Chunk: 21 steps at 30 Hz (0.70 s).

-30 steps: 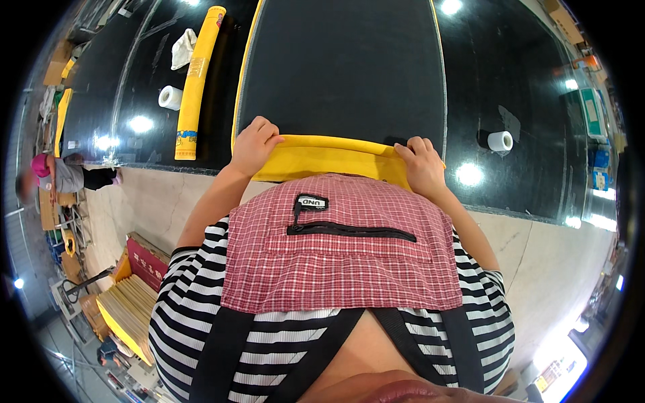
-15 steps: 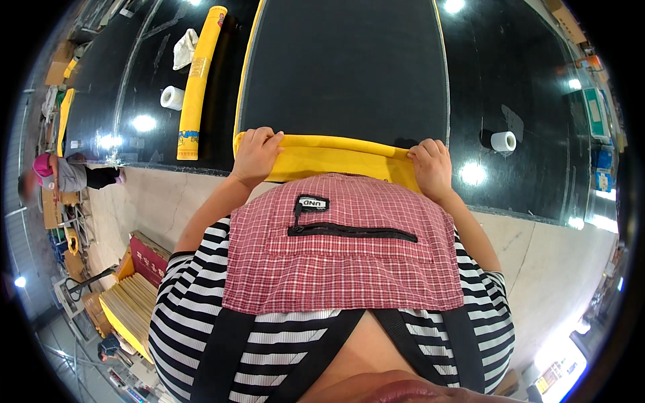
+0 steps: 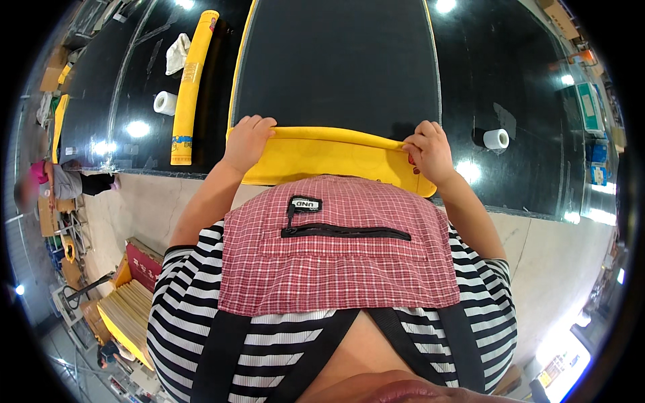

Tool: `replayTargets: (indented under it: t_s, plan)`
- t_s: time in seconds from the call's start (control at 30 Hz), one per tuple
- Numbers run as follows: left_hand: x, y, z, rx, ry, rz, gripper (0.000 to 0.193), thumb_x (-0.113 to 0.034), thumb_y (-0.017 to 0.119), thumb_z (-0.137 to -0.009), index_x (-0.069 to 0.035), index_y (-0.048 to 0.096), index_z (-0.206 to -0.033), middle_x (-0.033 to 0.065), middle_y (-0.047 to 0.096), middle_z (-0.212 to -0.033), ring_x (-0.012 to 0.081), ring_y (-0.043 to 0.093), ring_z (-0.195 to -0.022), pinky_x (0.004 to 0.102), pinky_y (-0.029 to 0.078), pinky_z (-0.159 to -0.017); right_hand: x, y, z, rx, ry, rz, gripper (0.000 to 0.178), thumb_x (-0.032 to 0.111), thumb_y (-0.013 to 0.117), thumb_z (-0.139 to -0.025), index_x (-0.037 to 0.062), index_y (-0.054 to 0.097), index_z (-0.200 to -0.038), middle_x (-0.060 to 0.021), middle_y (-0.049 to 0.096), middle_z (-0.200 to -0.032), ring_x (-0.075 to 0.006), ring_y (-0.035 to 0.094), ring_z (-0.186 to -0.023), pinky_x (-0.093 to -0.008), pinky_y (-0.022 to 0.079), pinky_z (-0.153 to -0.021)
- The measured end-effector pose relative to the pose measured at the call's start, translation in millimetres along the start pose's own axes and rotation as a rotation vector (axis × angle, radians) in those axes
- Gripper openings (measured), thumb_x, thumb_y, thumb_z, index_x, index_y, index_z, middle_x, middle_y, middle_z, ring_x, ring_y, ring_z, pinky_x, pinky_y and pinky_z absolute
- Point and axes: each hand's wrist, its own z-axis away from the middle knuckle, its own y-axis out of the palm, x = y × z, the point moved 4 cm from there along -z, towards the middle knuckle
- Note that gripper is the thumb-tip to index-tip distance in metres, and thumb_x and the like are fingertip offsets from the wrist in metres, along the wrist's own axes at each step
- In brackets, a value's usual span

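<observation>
A long mat point(image 3: 336, 67) lies on the black table, its dark backing facing up. Its near end is turned over toward me as a yellow flap point(image 3: 329, 158). My left hand point(image 3: 248, 142) grips the left end of the fold, fingers curled over it. At the opposite end, my right hand point(image 3: 432, 153) is closed round the same fold, beside a small red print. The flap hangs down close to my red checked apron point(image 3: 342, 269), which hides part of its lower edge.
Left of the mat lie a taped yellow roll point(image 3: 190, 101), a white cloth point(image 3: 177, 54) and a roll of clear tape point(image 3: 165, 103). Another tape roll point(image 3: 496, 139) sits on the black table point(image 3: 463, 74) at right. A stack of yellow-edged sheets point(image 3: 127, 309) stands lower left. Another person is far left.
Both hands have shifted slightly away from me with the fold. More of the yellow flap shows, including its lower right corner. The whole view has moved a little.
</observation>
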Motion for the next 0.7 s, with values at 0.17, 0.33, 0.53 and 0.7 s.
replayTargets:
  t_s: [0.17, 0.33, 0.53, 0.7]
  plan:
    - [-5.5, -8.5, -12.4, 0.092, -0.094, 0.038, 0.016, -0.009, 0.067, -0.088, -0.010, 0.070, -0.104, 0.0096, 0.059, -0.103, 0.0303, 0.060, -0.095, 0.0406, 0.050, -0.084, -0.1, 1.7, -4.7, -0.008, 0.145, -0.086, 0.011, 0.011, 0.078, -0.080, 0.0060, 0.075, -0.090, -0.0049, 0.060, -0.087, -0.0263, 0.058, -0.091, -0.0381, 0.050, -0.085]
    - [-24.5, 3.1, -6.6, 0.076, -0.027, -0.215, 0.024, -0.008, 0.059, -0.089, -0.004, 0.067, -0.111, 0.0115, 0.058, -0.104, 0.0321, 0.058, -0.105, 0.0443, 0.049, -0.091, 5.5, 2.6, -10.9, -0.092, -0.049, 0.168, 0.017, 0.010, 0.075, -0.081, 0.0084, 0.073, -0.097, -0.0042, 0.062, -0.091, -0.0268, 0.059, -0.093, -0.0392, 0.049, -0.088]
    - [-47.8, 7.0, 18.4, 0.106, -0.102, -0.285, 0.048, -0.012, 0.060, -0.096, -0.009, 0.055, -0.144, 0.0209, 0.061, -0.131, 0.0363, 0.059, -0.121, 0.0464, 0.048, -0.104, 12.1, 30.2, 33.2, 0.073, 0.059, 0.433, 0.045, 0.018, 0.063, -0.092, 0.0139, 0.059, -0.137, -0.0113, 0.059, -0.129, -0.0307, 0.056, -0.122, -0.0411, 0.045, -0.107]
    - [-48.2, 21.8, 28.1, 0.089, -0.172, -0.213, 0.068, -0.035, 0.070, -0.092, -0.012, 0.047, -0.152, 0.0259, 0.048, -0.149, 0.0420, 0.047, -0.139, 0.0543, 0.035, -0.117, 42.4, 32.2, 47.4, 0.127, 0.182, 0.380, 0.067, 0.032, 0.064, -0.095, 0.0156, 0.042, -0.155, -0.0173, 0.034, -0.161, -0.0373, 0.030, -0.151, -0.0519, 0.024, -0.123]
